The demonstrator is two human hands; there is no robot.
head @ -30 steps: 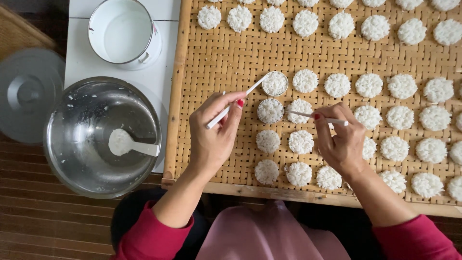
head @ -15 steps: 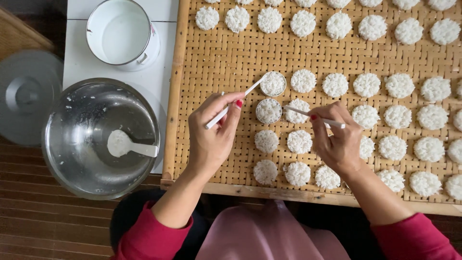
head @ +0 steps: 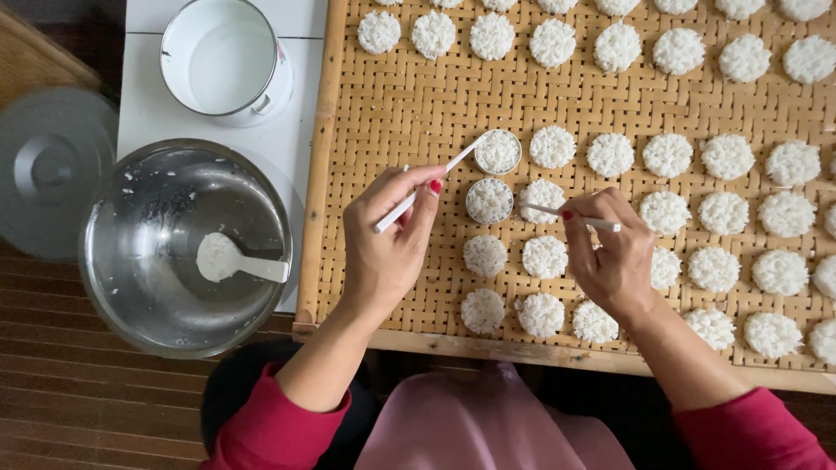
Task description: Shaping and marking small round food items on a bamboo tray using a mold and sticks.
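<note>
My left hand (head: 387, 239) pinches the thin white handle of a small round ring mould (head: 498, 151) that rests on the woven bamboo tray (head: 401, 104) and is filled with white rice. My right hand (head: 610, 252) holds the handle of a second ring mould (head: 488, 201), also full of rice, just below the first. Rows of round white rice cakes (head: 610, 155) lie around both moulds. Red sleeves cover both my forearms.
A steel bowl (head: 117, 278) with a white rice paddle (head: 228, 258) sits left of the tray. Behind it stands a white enamel pot (head: 261, 87) on a white surface. A grey lid (head: 48, 170) lies at far left on dark wooden floor slats.
Both hands stay nearly still with their moulds. The view has shifted very slightly.
</note>
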